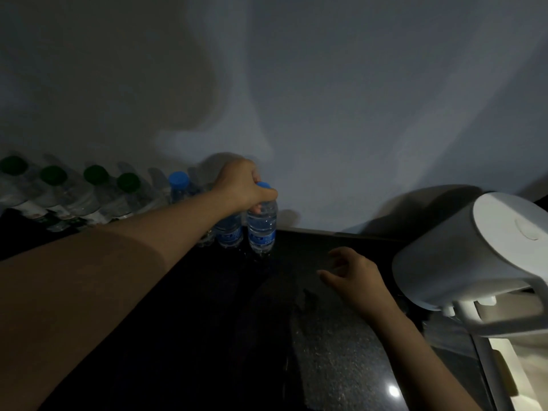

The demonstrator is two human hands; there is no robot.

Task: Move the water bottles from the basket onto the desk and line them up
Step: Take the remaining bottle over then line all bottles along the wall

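On the dark desk (341, 336), left hand (241, 185) grips the rightmost bottle (262, 226).

Blue-capped bottle (262, 223); green caps (53, 174); white kettle (474, 247); black speckled desk (326, 336).

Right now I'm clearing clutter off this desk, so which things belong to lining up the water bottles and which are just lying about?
Job: blue-capped water bottle gripped by the left hand; blue-labelled bottle beside it; four green-capped bottles in the row; black desk; right hand, open over the desk.
Lying about: white kettle at the right.
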